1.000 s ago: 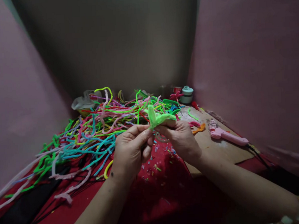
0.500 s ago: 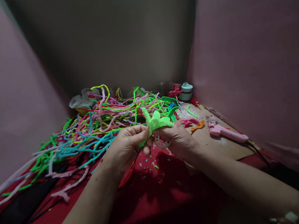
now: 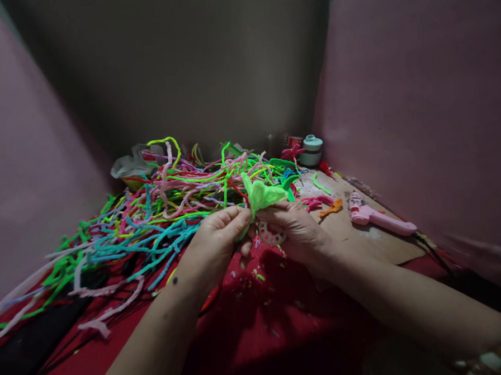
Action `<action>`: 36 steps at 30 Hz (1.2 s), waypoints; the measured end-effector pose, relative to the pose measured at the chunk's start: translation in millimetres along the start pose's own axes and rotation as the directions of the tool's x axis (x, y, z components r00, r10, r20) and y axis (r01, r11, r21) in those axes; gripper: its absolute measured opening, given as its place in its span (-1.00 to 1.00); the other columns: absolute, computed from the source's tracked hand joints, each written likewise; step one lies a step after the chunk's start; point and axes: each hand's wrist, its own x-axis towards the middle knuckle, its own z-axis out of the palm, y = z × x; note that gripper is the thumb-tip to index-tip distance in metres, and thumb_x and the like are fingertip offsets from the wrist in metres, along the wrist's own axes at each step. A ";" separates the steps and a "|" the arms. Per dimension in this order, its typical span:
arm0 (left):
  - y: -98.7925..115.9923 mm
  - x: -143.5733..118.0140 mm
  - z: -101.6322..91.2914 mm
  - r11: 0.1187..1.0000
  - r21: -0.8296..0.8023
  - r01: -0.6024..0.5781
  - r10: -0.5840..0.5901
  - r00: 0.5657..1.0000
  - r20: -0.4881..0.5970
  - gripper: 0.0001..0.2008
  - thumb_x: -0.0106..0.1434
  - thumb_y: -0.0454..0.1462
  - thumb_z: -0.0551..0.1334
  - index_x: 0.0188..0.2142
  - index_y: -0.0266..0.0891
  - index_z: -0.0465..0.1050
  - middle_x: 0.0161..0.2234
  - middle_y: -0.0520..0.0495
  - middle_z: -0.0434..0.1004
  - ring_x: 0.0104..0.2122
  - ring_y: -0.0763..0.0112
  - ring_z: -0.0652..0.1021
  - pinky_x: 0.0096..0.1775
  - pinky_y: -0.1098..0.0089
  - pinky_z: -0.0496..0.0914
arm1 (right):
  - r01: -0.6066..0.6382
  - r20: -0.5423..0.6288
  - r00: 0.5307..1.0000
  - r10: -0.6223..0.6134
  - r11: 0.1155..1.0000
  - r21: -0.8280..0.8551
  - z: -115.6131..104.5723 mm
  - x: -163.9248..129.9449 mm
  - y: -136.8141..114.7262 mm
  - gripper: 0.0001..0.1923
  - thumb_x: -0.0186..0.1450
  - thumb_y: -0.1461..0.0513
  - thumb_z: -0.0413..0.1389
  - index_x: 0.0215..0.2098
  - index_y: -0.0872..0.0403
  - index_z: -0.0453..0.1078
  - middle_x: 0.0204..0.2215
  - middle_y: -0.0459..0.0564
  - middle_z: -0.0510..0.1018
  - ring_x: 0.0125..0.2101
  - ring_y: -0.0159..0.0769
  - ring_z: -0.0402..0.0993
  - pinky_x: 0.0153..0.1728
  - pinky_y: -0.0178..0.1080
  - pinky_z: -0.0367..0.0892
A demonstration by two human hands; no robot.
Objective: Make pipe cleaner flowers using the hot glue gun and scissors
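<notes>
A bright green pipe-cleaner flower [image 3: 262, 194] with several fuzzy petals is held up between both hands. My left hand [image 3: 224, 229] pinches its base between thumb and fingers. From the other side, my right hand [image 3: 297, 225] grips the flower's lower part with closed fingers. A white curved piece with holes [image 3: 271, 233] shows against the right hand, partly covered by the fingers; what it belongs to I cannot make out. Behind the hands spreads a large heap of coloured pipe cleaners [image 3: 184, 196], mostly pink, green and blue.
Right of the hands, a cardboard sheet [image 3: 362, 240] bears a pink corded tool [image 3: 380, 221], an orange scrap [image 3: 331, 208] and pink pieces [image 3: 316, 202]. A pale blue container [image 3: 311, 149] stands behind. Fuzz bits lie on the red cloth [image 3: 258, 332]. Walls rise around.
The flower has turned in the hands, and its petals now look gathered closer together. Both hands keep hold of it near the same spot. The view has shifted slightly.
</notes>
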 end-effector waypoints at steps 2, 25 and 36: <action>-2.2 0.7 4.0 0.988 0.130 -0.081 0.092 0.992 -0.081 -0.80 0.20 -0.14 0.17 -0.36 -0.25 0.33 -0.63 0.11 0.30 -0.67 0.53 0.33 -0.64 0.51 0.28 | 0.013 0.003 1.000 -0.013 1.000 0.024 -0.4 1.5 1.5 -0.86 -0.05 0.31 0.30 -0.48 0.12 0.51 -0.58 -0.13 0.51 -0.55 -0.43 0.34 -0.48 -0.32 0.23; -7.4 -2.0 11.2 0.965 0.088 -0.247 0.261 0.942 -0.211 -0.79 0.14 -0.20 0.24 -0.52 -0.27 0.32 -0.65 0.12 0.17 -0.64 0.61 0.17 -0.60 0.53 0.06 | 0.199 0.008 0.978 -0.207 0.927 -0.318 5.9 -8.1 -10.8 -0.93 0.06 0.20 0.27 -0.45 0.01 0.55 -0.57 -0.16 0.48 -0.56 -0.47 0.27 -0.43 -0.30 0.25; -2.9 -6.1 5.1 0.769 0.569 -0.291 0.476 0.855 -0.205 -0.83 0.20 -0.27 0.14 -0.52 -0.22 0.32 -0.60 0.09 0.24 -0.58 0.54 0.24 -0.54 0.50 0.13 | 0.054 0.121 0.992 -0.038 0.990 -0.134 2.6 -3.1 -13.4 -0.90 0.09 0.21 0.17 -0.49 0.05 0.52 -0.51 -0.07 0.51 -0.42 -0.33 0.38 -0.34 -0.24 0.26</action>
